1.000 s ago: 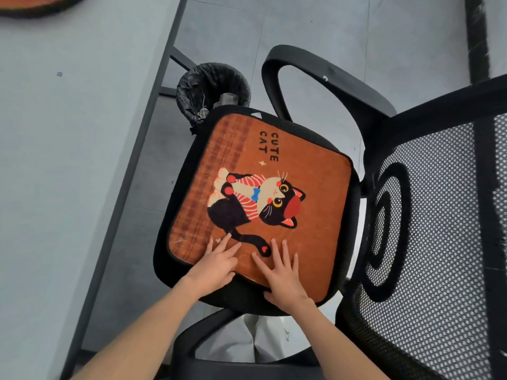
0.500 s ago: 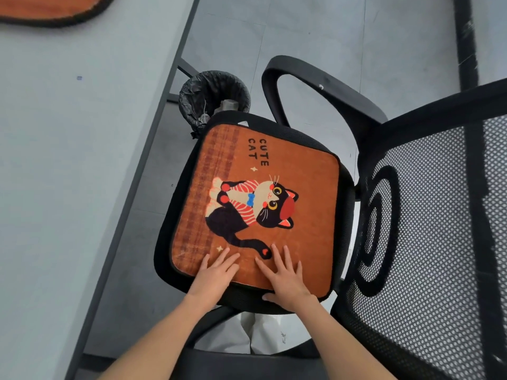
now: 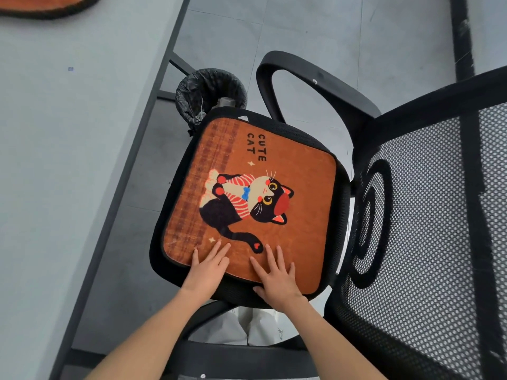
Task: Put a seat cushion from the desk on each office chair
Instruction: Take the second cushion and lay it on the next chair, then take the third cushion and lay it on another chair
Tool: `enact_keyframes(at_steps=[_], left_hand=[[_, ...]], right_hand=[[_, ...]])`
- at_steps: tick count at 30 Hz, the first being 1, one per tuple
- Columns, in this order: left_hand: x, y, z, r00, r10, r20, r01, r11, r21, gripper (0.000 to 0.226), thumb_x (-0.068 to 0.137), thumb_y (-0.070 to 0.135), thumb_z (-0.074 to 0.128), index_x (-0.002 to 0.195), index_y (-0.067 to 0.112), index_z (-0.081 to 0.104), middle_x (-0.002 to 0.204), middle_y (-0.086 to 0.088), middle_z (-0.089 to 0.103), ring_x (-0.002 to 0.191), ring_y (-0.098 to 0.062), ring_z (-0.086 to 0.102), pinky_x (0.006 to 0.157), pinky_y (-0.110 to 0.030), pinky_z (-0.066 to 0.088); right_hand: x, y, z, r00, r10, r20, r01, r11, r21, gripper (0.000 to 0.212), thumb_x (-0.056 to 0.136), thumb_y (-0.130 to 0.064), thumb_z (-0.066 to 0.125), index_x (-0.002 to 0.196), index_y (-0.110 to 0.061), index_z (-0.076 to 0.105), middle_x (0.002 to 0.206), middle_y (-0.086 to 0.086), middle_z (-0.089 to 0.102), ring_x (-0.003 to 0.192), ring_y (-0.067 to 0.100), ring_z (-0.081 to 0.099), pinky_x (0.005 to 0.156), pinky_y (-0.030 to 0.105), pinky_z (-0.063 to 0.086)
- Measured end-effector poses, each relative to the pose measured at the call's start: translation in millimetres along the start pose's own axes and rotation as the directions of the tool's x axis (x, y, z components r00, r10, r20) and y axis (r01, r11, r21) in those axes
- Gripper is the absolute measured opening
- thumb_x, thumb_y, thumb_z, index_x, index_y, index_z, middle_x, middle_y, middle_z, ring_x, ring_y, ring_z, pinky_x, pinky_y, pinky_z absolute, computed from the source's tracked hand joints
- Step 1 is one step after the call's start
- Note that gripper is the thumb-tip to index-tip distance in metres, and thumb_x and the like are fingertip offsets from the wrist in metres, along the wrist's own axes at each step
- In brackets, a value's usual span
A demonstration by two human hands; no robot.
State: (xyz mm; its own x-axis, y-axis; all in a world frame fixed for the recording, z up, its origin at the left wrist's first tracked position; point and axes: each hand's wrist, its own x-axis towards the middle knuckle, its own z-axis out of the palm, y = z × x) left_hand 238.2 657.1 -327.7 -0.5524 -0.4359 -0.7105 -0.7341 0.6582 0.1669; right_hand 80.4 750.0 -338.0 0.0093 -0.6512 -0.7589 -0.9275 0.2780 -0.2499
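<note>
An orange seat cushion (image 3: 296, 185) printed with a black cat and the words CUTE CAT lies flat on the seat of a black office chair (image 3: 428, 242). My left hand (image 3: 208, 270) rests flat on the cushion's near edge with its fingers straight. Beside it my right hand (image 3: 277, 275) lies flat on the same edge, fingers spread, thumb down on the black seat rim. A second orange cushion (image 3: 41, 6) sits on the grey desk (image 3: 68, 160) at the top left, mostly cut off by the frame.
The chair's mesh backrest fills the right side and its armrest (image 3: 315, 80) arches behind the seat. A black-lined waste bin (image 3: 211, 91) stands on the floor between the desk edge and the chair. Grey floor tiles lie beyond.
Both hands stay flat on the cushion's near edge, shifted slightly. The view has drifted, bringing more of the desk cushion into sight.
</note>
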Motion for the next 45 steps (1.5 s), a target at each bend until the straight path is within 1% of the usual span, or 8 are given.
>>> enact_keyframes(at_steps=[5, 10, 18, 25, 29, 31, 36, 45], left_hand=[[-2.6, -0.4, -1.2, 0.999, -0.010, -0.036, 0.006, 0.995, -0.100, 0.044, 0.096, 0.028, 0.039, 0.138, 0.017, 0.031, 0.159, 0.002, 0.005, 0.146, -0.016, 0.000, 0.115, -0.052, 0.017], [-17.8, 20.4, -29.1, 0.967, -0.132, -0.219, 0.047, 0.934, -0.354, 0.048, 0.095, 0.028, 0.041, 0.141, 0.017, 0.030, 0.128, -0.008, 0.057, 0.114, -0.021, 0.055, 0.092, -0.036, 0.050], [-146.5, 68.5, -82.8, 0.938, -0.220, -0.267, -0.045, 0.688, -0.725, 0.026, 0.094, 0.020, 0.046, 0.118, 0.015, 0.056, 0.110, 0.002, 0.066, 0.100, -0.007, 0.059, 0.086, -0.018, 0.045], [-282.1, 108.1, -99.2, 0.912, -0.294, -0.286, -0.149, 0.412, -0.899, 0.026, 0.093, 0.008, 0.046, 0.092, 0.029, 0.062, 0.086, 0.009, 0.072, 0.082, 0.004, 0.066, 0.076, -0.005, 0.048], [-319.0, 128.8, -88.1, 0.930, -0.259, -0.260, -0.172, 0.319, -0.932, 0.028, 0.094, 0.005, 0.043, 0.092, 0.025, 0.063, 0.083, 0.006, 0.075, 0.077, -0.004, 0.069, 0.075, -0.016, 0.051], [-325.9, 139.9, -86.2, 0.963, -0.199, -0.183, -0.126, 0.271, -0.954, 0.025, 0.095, 0.005, 0.041, 0.098, 0.017, 0.063, 0.086, 0.001, 0.073, 0.076, -0.007, 0.070, 0.075, -0.023, 0.054], [-326.0, 194.4, -87.4, 0.984, 0.151, -0.097, -0.156, 0.453, -0.878, 0.024, 0.094, 0.004, 0.041, 0.109, 0.009, 0.060, 0.088, -0.003, 0.071, 0.069, -0.004, 0.069, 0.076, -0.026, 0.053], [-298.7, 375.7, -119.2, 0.800, 0.594, -0.085, -0.422, 0.456, -0.784, 0.028, 0.094, 0.000, 0.040, 0.104, 0.019, 0.059, 0.078, 0.010, 0.072, 0.072, -0.002, 0.068, 0.071, -0.015, 0.050]], right_hand=[[-3.3, 4.3, -3.6, 0.998, -0.003, -0.058, 0.003, 1.000, 0.006, 0.055, 0.097, -0.039, 0.028, 0.147, -0.031, 0.005, 0.157, 0.007, -0.013, 0.143, 0.033, -0.015, 0.114, 0.056, 0.005], [-23.9, -7.7, -26.8, 0.980, 0.083, -0.180, -0.043, 0.975, 0.219, 0.054, 0.099, -0.027, 0.027, 0.148, -0.012, 0.010, 0.157, 0.009, 0.013, 0.145, 0.025, 0.008, 0.118, 0.038, 0.014], [-152.6, -45.7, -80.7, 0.932, 0.202, -0.300, 0.042, 0.764, 0.644, 0.049, 0.096, -0.015, 0.038, 0.143, -0.011, 0.027, 0.148, 0.005, 0.035, 0.135, 0.017, 0.034, 0.109, 0.022, 0.027], [-315.1, -58.8, -74.0, 0.921, 0.318, -0.226, 0.124, 0.312, 0.942, 0.035, 0.091, -0.012, 0.050, 0.126, -0.013, 0.052, 0.117, -0.002, 0.061, 0.107, 0.003, 0.057, 0.098, 0.019, 0.043], [-376.5, -55.0, -39.0, 0.874, 0.420, -0.243, 0.260, 0.019, 0.966, 0.040, 0.074, -0.020, 0.048, 0.113, -0.015, 0.055, 0.100, 0.000, 0.065, 0.089, 0.005, 0.064, 0.083, 0.020, 0.049], [-395.3, -55.0, -10.8, 0.834, 0.513, -0.203, 0.280, -0.076, 0.957, 0.030, 0.082, -0.013, 0.051, 0.111, -0.015, 0.056, 0.098, -0.001, 0.067, 0.080, -0.002, 0.066, 0.075, 0.015, 0.051], [-431.1, -59.7, 69.7, 0.657, 0.753, 0.000, 0.294, -0.257, 0.921, 0.027, 0.093, 0.002, 0.042, 0.108, -0.015, 0.056, 0.098, 0.005, 0.066, 0.073, -0.001, 0.065, 0.068, 0.013, 0.051], [-501.7, 0.3, 159.7, 0.323, 0.911, 0.256, 0.469, -0.389, 0.793, 0.025, 0.092, 0.003, 0.043, 0.107, -0.012, 0.056, 0.095, 0.003, 0.065, 0.075, 0.002, 0.066, 0.067, 0.006, 0.051]])
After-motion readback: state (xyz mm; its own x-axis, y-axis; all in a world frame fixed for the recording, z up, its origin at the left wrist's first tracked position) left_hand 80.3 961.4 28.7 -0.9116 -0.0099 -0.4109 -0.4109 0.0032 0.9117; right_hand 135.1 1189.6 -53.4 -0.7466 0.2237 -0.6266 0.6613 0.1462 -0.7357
